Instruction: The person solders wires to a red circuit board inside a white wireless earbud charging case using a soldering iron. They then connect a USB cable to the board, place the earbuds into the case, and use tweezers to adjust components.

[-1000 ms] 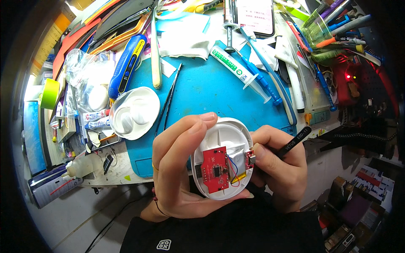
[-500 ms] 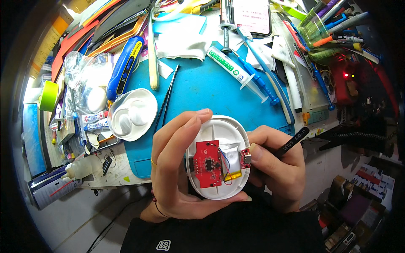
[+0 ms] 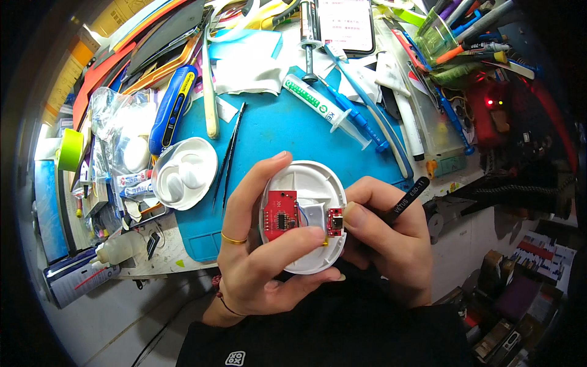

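My left hand [image 3: 254, 260] is closed around a round white plastic case [image 3: 310, 178] held in front of my chest, its open side facing up. One finger lies across the case's inside. A red circuit board [image 3: 280, 203] with a black chip sits in its left half. Beside that board lies a silver battery [image 3: 315, 212], partly covered by the finger, with thin blue wires next to it. At the right rim is a small red connector board [image 3: 334, 223], touched by the thumb of my right hand [image 3: 396, 241]. That hand also grips black tweezers [image 3: 406, 200]; their tips are hidden.
On the blue mat [image 3: 269, 131] lie another pair of dark tweezers [image 3: 231, 153], a syringe [image 3: 321, 104] and a blue pen-like tool [image 3: 361, 122]. A white round shell [image 3: 184, 174] and a blue cutter [image 3: 173, 110] are at left. A cup of pens [image 3: 437, 43] stands far right.
One left finger has come off the case's rim and now lies over the battery and wires. The case has shifted slightly left and up in view. My right hand still holds the tweezers.
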Available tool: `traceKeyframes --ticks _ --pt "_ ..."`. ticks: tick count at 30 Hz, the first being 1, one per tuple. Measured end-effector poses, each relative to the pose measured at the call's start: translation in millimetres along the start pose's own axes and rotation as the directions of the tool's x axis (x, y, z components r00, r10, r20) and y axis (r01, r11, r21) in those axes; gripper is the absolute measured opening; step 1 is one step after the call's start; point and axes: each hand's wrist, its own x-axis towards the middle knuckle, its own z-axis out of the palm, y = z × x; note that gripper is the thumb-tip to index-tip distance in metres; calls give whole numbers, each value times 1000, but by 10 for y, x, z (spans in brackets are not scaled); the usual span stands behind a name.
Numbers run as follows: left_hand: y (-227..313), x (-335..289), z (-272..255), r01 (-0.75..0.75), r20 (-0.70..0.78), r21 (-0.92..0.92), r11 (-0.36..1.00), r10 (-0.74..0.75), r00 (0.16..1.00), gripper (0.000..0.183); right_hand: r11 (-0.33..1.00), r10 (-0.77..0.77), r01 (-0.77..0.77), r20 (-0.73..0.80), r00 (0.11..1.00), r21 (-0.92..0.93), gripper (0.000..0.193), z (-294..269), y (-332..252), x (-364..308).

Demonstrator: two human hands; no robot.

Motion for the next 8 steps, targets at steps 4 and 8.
traceKeyframes --ticks 4,8 --pt "-9 15 -35 -49 31 156 987 44 999 58 1000 9 -9 -11 1000 -15 19 -3 12 -2" --pt "7 18 -53 -33 14 200 979 31 999 61 999 20 -19 30 999 -31 21 0 -3 12"
